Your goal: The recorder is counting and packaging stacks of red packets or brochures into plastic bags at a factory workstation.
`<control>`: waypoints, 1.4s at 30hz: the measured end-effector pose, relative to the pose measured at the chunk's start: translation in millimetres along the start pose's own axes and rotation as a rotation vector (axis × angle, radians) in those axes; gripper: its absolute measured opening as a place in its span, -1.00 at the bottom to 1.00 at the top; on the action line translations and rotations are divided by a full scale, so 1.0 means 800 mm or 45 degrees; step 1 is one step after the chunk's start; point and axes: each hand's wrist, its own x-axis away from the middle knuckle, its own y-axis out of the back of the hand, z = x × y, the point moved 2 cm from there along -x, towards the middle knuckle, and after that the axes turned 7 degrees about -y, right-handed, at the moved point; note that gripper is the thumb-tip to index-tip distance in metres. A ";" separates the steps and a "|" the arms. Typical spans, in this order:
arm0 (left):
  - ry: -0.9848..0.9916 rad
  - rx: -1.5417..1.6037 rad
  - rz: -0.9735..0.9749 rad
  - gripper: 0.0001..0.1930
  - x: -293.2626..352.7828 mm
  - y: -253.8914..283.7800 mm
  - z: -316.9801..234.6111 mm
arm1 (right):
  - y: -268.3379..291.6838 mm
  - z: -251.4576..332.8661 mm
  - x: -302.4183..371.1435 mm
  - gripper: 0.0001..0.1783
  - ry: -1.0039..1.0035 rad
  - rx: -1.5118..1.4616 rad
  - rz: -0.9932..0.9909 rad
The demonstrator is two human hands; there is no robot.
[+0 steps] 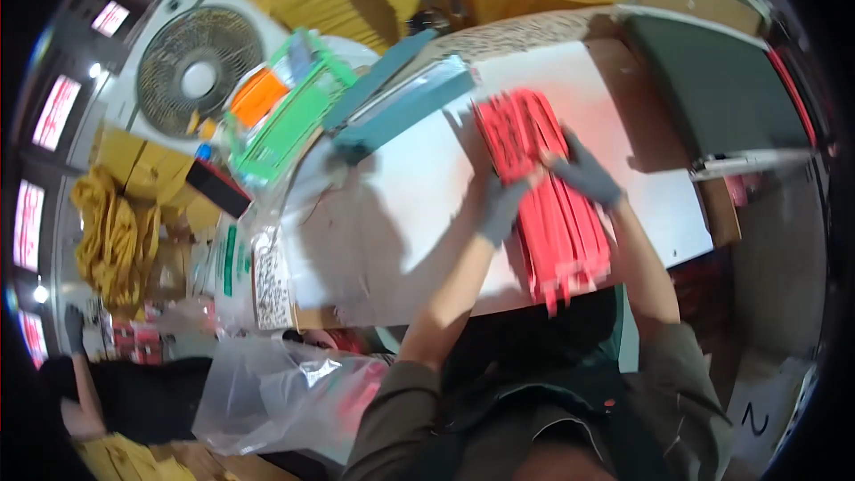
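Note:
A bundle of long, flat red wallet-like pouches [563,230] lies slanted across the white tabletop [419,240], with short strap ends sticking out at its near end. Dark lines run along the pouches at the far end. Both my hands wear grey gloves that leave the fingertips bare. My left hand [505,207] presses in on the bundle's left side near its middle. From the right, my right hand [586,171] closes over the same part, its fingertips close to those of the left. Some fingers are hidden between the pouches.
A teal long box [405,107] stands at the table's far left, beside a green tray [298,116] and an orange piece [258,96]. Behind is a fan [198,76]. A dark grey box [721,89] sits far right. A clear plastic bag [276,396] hangs near left; another person's arm [86,387] shows beyond.

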 end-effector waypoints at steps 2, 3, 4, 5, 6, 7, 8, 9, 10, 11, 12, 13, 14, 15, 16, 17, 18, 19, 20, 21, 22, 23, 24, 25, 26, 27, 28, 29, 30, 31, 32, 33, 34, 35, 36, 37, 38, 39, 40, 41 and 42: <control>0.059 -0.075 0.042 -0.56 0.092 0.013 -0.016 | -0.027 -0.035 0.065 -0.08 0.075 0.054 0.107; 0.304 0.151 0.026 -0.54 0.146 0.022 -0.023 | -0.058 -0.011 0.119 -0.10 -0.136 -0.262 0.259; 0.147 -0.303 0.161 -0.47 0.189 0.041 -0.018 | -0.062 -0.040 0.153 -0.07 -0.097 -0.196 0.327; 0.206 -0.220 0.207 -0.41 0.224 0.039 -0.032 | -0.069 -0.044 0.180 -0.05 -0.079 -0.154 0.479; 0.268 -0.118 0.300 -0.34 0.246 0.028 -0.047 | -0.070 -0.043 0.210 0.05 -0.127 -0.153 0.525; 0.224 -0.250 0.235 -0.29 0.263 0.021 -0.042 | -0.075 -0.061 0.232 0.10 -0.106 -0.091 0.473; 0.201 -0.372 0.160 -0.25 0.272 0.012 -0.038 | -0.085 -0.067 0.242 0.15 -0.100 -0.035 0.423; 0.140 -0.659 0.282 -0.14 0.263 0.006 -0.034 | -0.092 -0.065 0.239 0.15 -0.091 -0.022 0.471; 0.119 -0.672 0.242 -0.14 0.247 0.005 -0.041 | -0.101 -0.045 0.228 0.17 -0.023 -0.100 0.374; 0.015 -0.649 0.248 -0.08 0.232 0.002 -0.052 | -0.105 -0.024 0.220 0.20 0.034 -0.181 0.271; -0.089 -0.626 0.262 -0.02 0.220 0.001 -0.067 | -0.104 0.000 0.208 0.20 0.108 -0.107 0.176; -0.094 -0.629 0.237 -0.02 0.215 -0.005 -0.096 | -0.103 0.027 0.198 0.16 0.195 -0.073 0.096; -0.268 -0.660 0.121 -0.01 0.211 -0.011 -0.136 | -0.101 0.044 0.191 0.13 0.283 -0.038 0.001; -0.453 -0.702 -0.007 0.00 0.207 -0.010 -0.166 | -0.096 0.037 0.176 0.09 0.348 -0.016 -0.012; -0.580 -0.481 -0.012 0.00 0.199 -0.011 -0.173 | -0.088 0.031 0.161 0.05 0.410 0.011 -0.034; -0.614 -0.483 0.021 0.02 0.193 -0.002 -0.176 | -0.090 0.045 0.150 -0.01 0.424 0.042 0.035; -0.653 -0.484 0.063 0.03 0.188 0.006 -0.178 | -0.067 0.011 0.125 -0.01 0.706 0.539 0.142; -0.665 -0.489 0.058 0.03 0.181 0.015 -0.175 | -0.070 0.019 0.119 -0.01 0.720 0.541 0.147; -0.698 -0.410 0.110 0.04 0.175 0.021 -0.172 | -0.072 0.027 0.114 0.10 0.611 0.369 0.240; -0.729 -0.331 0.164 0.05 0.169 0.025 -0.169 | -0.076 0.037 0.110 0.22 0.498 0.199 0.331; -0.962 -0.541 0.117 0.03 0.165 0.022 -0.179 | -0.082 0.054 0.102 0.22 0.515 0.193 0.344; -1.003 -0.716 0.112 0.02 0.164 0.016 -0.199 | -0.083 0.078 0.100 0.27 0.718 0.224 0.085; -1.040 -0.891 0.108 0.01 0.162 0.012 -0.218 | -0.086 0.102 0.099 0.33 0.913 0.252 -0.182; -1.041 -0.901 0.098 0.01 0.160 0.009 -0.221 | -0.103 0.126 0.095 0.33 0.918 0.246 -0.170; -0.903 -0.752 0.101 0.05 0.153 0.006 -0.215 | -0.124 0.151 0.094 0.40 0.929 0.092 -0.062; -0.765 -0.601 0.105 0.09 0.152 0.005 -0.211 | -0.141 0.168 0.104 0.48 0.936 -0.060 0.044; -0.766 -0.597 0.114 0.09 0.156 0.003 -0.209 | -0.149 0.177 0.120 0.48 0.938 -0.057 0.035; -0.812 -0.540 0.132 0.09 0.161 0.002 -0.205 | -0.154 0.186 0.131 0.45 0.932 -0.173 -0.035; -0.855 -0.482 0.151 0.09 0.167 0.000 -0.200 | -0.160 0.195 0.144 0.43 0.922 -0.290 -0.104; -0.853 -0.509 0.081 0.08 0.184 -0.015 -0.204 | -0.168 0.203 0.161 0.34 0.915 -0.352 -0.175; -0.592 -0.477 0.081 0.07 0.199 -0.026 -0.216 | -0.165 0.184 0.172 0.34 0.910 -0.356 -0.200; -0.445 -0.426 0.083 0.05 0.203 -0.019 -0.206 | -0.162 0.150 0.175 0.23 0.739 -0.363 -0.179; -0.298 -0.370 0.080 0.03 0.208 -0.008 -0.186 | -0.154 0.122 0.174 0.13 0.566 -0.366 -0.154; -0.217 -0.261 0.022 -0.10 0.209 0.002 -0.166 | -0.141 0.111 0.159 -0.03 0.517 -0.218 0.136; -0.208 -0.248 0.040 -0.10 0.208 0.010 -0.144 | -0.136 0.105 0.144 -0.18 0.398 -0.298 0.363; -0.209 -0.296 0.075 -0.18 0.210 0.021 -0.119 | -0.143 0.105 0.131 -0.32 0.242 -0.326 0.524; -0.207 -0.321 0.149 -0.25 0.209 0.022 -0.102 | -0.142 0.109 0.123 -0.45 0.083 -0.341 0.639; -0.142 -0.295 0.146 -0.38 0.208 0.022 -0.097 | -0.139 0.106 0.111 -0.45 0.064 -0.335 0.607; -0.078 -0.266 0.140 -0.50 0.206 0.022 -0.095 | -0.142 0.098 0.099 -0.51 0.101 -0.160 0.823; -0.037 -0.216 0.081 -0.63 0.206 0.024 -0.087 | -0.146 0.089 0.089 -0.57 0.136 0.016 1.051; 0.077 -0.110 0.036 -0.59 0.209 0.030 -0.069 | -0.149 0.086 0.082 -0.57 0.110 0.024 1.036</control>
